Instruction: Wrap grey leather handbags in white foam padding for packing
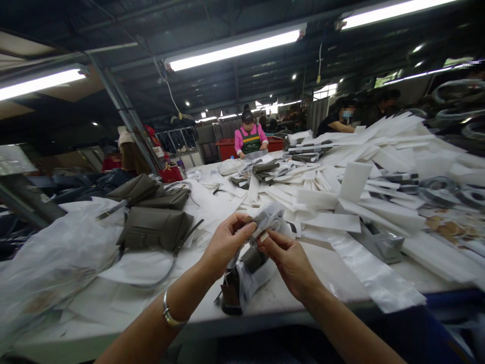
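In front of me, my left hand (233,237) pinches a bunched piece of clear plastic wrap (270,216). Opposite it, my right hand (290,260) has thumb and fingers closed on a small pale piece (264,236), perhaps tape or a tag, at the edge of the plastic. Below the hands, a dark olive bag (233,290) stands at the table's near edge, partly covered by thin translucent wrap. The hands hide its upper part. A silver bracelet (169,314) circles my left wrist.
Olive bags (155,227) lie stacked to the left, beside a heap of clear plastic (71,253). White foam sheets (382,151) pile up on the right, near a grey wrapped piece (373,242). Across the table (212,316), a person in a pink top (250,136) works.
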`<state>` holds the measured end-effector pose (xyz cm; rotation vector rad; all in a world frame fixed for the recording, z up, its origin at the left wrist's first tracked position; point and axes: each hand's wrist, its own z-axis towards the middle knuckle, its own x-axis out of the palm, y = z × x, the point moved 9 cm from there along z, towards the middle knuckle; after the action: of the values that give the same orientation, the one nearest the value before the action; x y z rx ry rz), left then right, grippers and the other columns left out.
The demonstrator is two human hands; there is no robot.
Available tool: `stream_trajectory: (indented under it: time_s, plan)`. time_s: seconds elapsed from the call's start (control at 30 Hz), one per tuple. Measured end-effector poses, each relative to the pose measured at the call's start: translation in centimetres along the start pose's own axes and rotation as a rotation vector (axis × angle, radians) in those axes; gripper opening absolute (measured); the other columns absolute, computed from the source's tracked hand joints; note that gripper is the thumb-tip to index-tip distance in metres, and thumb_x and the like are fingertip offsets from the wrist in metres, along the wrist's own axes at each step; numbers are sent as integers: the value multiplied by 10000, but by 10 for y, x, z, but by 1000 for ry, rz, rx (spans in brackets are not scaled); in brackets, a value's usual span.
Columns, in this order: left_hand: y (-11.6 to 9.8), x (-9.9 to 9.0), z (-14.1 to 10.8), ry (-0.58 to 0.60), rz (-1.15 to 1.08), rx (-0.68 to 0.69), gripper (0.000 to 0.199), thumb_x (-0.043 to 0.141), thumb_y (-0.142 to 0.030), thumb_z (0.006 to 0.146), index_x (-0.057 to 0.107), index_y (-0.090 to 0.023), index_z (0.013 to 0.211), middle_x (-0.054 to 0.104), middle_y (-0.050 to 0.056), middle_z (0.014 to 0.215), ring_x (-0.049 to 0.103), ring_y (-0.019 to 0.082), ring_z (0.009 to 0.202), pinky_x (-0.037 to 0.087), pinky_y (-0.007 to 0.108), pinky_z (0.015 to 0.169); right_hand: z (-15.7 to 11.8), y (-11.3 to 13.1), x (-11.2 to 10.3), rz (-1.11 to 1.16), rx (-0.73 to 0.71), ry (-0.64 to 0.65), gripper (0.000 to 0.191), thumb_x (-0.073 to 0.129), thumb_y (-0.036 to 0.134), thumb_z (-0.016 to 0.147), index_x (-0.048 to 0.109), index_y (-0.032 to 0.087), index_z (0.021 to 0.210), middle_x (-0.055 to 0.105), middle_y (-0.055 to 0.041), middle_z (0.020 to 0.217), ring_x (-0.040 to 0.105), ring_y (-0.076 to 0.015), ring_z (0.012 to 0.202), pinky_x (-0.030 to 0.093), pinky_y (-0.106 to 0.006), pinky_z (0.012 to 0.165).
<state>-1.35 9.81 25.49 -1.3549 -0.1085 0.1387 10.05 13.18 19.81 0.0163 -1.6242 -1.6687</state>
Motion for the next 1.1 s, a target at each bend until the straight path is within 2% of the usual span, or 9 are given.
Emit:
stream_trajectory:
  time_s: [0.1, 0.2, 0.4, 0.57, 0.73, 0.83, 0.93, 1.1]
  plan:
    - [-2, 0, -2, -66, 82, 59, 250, 742, -369, 813, 621, -185, 930, 632, 2, 866, 589, 123, 785, 485, 226, 731, 0, -1, -3, -27, -54, -68, 338, 822, 410, 758, 781, 227, 1039, 738, -49, 1009, 620, -204, 898, 490, -343, 860]
    - [-2, 1, -4, -122, 168, 108, 260, 753, -370, 795, 635, -183, 931, 661, 18, 902, 617, 143, 819, 497, 241, 744, 0, 2, -4, -27, -103, -119, 279, 813, 421, 764, 779, 221, 956, 728, -32, 918, 611, -199, 874, 474, -330, 834]
    - [-5, -2, -5, -220, 244, 150, 231, 748, -341, 789, 696, -172, 937, 720, 43, 920, 674, 180, 864, 530, 277, 788, 4, 5, -7, -46, -96, -160, 318, 859, 444, 687, 674, 195, 758, 644, 3, 768, 571, -165, 768, 455, -299, 745]
    - [-10, 0, -14, -244, 269, 193, 225, 662, -335, 870, 743, -182, 1013, 754, 54, 963, 698, 197, 904, 545, 302, 843, 8, 8, -9, -115, -130, -148, 334, 842, 460, 697, 652, 197, 777, 634, -1, 769, 560, -164, 754, 448, -293, 711]
    - [-14, -3, -20, -306, 389, 251, 227, 689, -315, 857, 758, -202, 1041, 769, 48, 987, 711, 205, 906, 556, 314, 852, 6, 11, -9, -159, -154, -173, 333, 842, 458, 698, 644, 196, 754, 621, 5, 732, 563, -166, 731, 454, -301, 705]
    - [-17, -4, -23, -328, 453, 286, 191, 688, -290, 862, 771, -223, 1020, 772, 39, 999, 713, 205, 929, 555, 320, 874, 3, 8, -6, -141, -131, -112, 305, 823, 452, 733, 676, 193, 795, 644, -11, 772, 588, -181, 775, 484, -317, 751]
    - [-21, 0, -28, -339, 520, 334, 186, 683, -270, 874, 769, -241, 1037, 765, 33, 1051, 705, 205, 990, 546, 327, 919, 2, 3, -5, -92, -107, -75, 283, 778, 454, 792, 695, 197, 876, 677, -29, 864, 610, -197, 843, 501, -341, 815]
    - [-30, 14, -41, -449, 769, 486, 233, 610, -229, 926, 744, -260, 1115, 758, 32, 1087, 696, 211, 1010, 548, 358, 934, 3, 2, -6, -88, -159, -149, 283, 765, 469, 803, 687, 207, 879, 678, -20, 850, 607, -195, 838, 492, -328, 816]
